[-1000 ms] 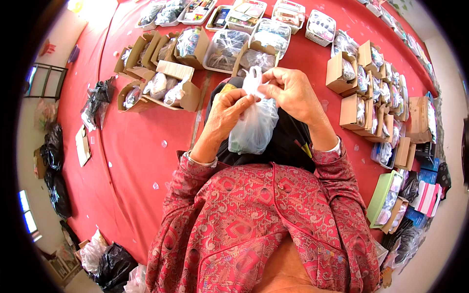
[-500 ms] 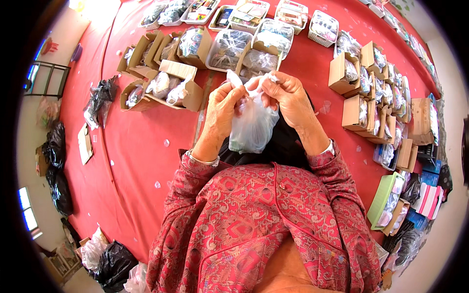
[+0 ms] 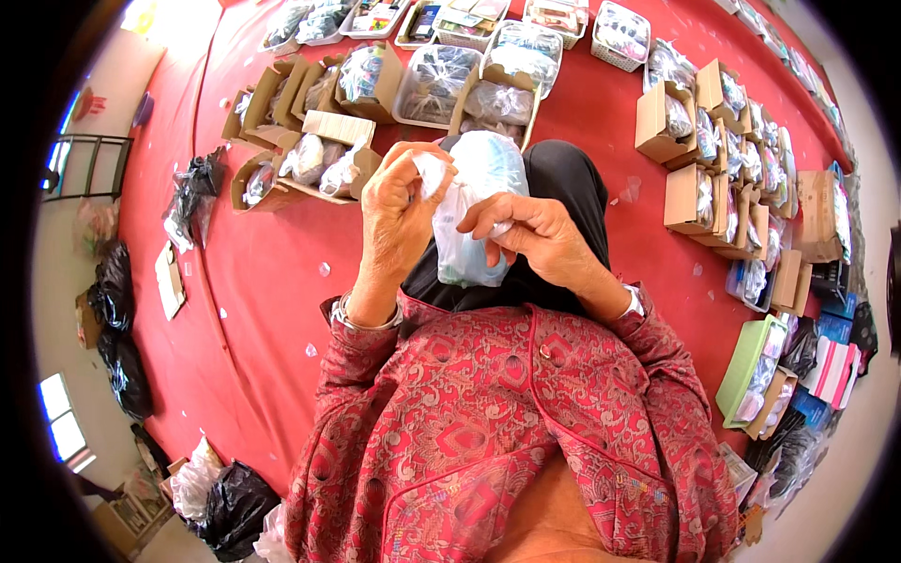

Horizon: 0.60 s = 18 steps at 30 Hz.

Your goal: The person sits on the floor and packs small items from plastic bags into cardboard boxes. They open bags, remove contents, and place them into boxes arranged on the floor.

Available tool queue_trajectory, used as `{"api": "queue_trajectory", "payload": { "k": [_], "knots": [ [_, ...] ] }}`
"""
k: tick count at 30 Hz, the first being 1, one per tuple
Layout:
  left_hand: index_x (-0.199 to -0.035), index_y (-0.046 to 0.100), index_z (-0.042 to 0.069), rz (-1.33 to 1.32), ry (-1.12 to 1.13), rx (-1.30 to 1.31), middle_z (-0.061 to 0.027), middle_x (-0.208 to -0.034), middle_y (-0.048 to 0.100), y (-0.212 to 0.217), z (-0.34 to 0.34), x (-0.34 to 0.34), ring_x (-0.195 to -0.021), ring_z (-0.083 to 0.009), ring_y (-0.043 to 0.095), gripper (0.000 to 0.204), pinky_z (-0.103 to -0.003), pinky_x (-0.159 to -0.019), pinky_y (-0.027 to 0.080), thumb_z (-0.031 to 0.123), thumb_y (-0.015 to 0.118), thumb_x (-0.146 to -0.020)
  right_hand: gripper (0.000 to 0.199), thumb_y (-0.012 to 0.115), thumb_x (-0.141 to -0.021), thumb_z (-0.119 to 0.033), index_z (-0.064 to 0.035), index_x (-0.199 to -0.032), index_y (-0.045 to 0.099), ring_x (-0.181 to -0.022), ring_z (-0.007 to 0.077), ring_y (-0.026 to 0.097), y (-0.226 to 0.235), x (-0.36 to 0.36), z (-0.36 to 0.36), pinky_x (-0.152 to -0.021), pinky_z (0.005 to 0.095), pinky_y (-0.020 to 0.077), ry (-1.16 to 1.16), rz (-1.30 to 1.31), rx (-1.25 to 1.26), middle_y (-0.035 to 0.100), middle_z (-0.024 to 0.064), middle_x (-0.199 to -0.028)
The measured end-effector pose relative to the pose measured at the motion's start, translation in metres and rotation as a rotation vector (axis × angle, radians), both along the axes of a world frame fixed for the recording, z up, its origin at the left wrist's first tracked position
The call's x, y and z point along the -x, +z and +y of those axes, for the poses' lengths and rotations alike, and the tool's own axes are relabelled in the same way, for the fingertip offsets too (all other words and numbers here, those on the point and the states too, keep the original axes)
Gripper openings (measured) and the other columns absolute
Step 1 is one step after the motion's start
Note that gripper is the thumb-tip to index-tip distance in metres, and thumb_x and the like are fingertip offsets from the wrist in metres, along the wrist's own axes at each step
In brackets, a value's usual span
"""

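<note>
Clearly both hands, the left hand (image 3: 399, 211) and right hand (image 3: 526, 230), pinch the soft, light plastic bag (image 3: 474, 211) at its top.

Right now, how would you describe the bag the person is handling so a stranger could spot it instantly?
Start at the red floor lined with cardboard boxes, then come in to the person's black-clad lap at the middle. There the left hand and right hand pinch a clear plastic bag. Unlike the bagged goods resting in boxes, it is held up in the air.
</note>
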<state>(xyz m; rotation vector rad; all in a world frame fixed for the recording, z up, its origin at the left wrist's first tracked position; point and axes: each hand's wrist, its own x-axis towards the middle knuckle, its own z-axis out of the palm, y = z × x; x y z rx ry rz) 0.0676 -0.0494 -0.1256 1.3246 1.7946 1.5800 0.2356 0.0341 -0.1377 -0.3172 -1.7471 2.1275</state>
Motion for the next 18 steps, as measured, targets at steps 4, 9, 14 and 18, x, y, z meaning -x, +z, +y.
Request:
{"api": "queue_trajectory", "payload": {
  "k": [4,9,14,18],
  "knots": [
    [-0.096,0.059,0.002,-0.356,-0.018,-0.043,-0.0038,-0.094,0.058,-0.006,0.001,-0.005,-0.084,-0.0092,0.055,0.011,-0.021,-0.071,0.044,0.009,0.051,-0.091,0.02,0.046,-0.082,0.004,-0.0048,-0.093,0.061,-0.064,0.0084,0.057,-0.002,0.001,0.021,-0.056,0.0198,0.0421,-0.276,0.076,0.152,0.063,0.0059,-0.097],
    [-0.1,0.057,0.002,-0.401,-0.05,-0.091,-0.0025,-0.093,0.058,-0.012,0.007,-0.008,-0.084,-0.0093,0.057,0.014,-0.02,-0.067,0.044,0.012,0.052,-0.091,0.021,0.051,-0.079,0.003,-0.0045,-0.095,0.062,-0.065,0.0067,0.053,-0.005,0.017,0.053,-0.057,0.0214,0.0437,-0.349,-0.045,-0.138,0.062,0.0018,-0.093],
    [-0.099,0.057,-0.002,-0.388,-0.026,-0.073,-0.0033,-0.099,0.052,-0.017,0.009,-0.005,-0.082,-0.0081,0.056,0.014,-0.019,-0.062,0.047,0.009,0.055,-0.09,0.016,0.058,-0.073,-0.003,-0.0007,-0.088,0.063,-0.074,0.0227,0.061,-0.001,0.034,0.053,-0.065,0.0307,0.0466,-0.081,-0.013,-0.757,0.062,0.0123,-0.085],
    [-0.105,0.054,0.002,-0.493,0.023,-0.022,-0.0017,-0.086,0.058,-0.02,0.006,-0.005,-0.078,-0.0073,0.055,0.017,-0.021,-0.065,0.046,0.009,0.055,-0.089,0.015,0.059,-0.071,-0.005,0.0024,-0.084,0.062,-0.076,0.0278,0.063,0.005,0.032,0.051,-0.067,0.0332,0.0476,-0.227,-0.116,-0.588,0.063,0.0163,-0.079]
  ]
}}
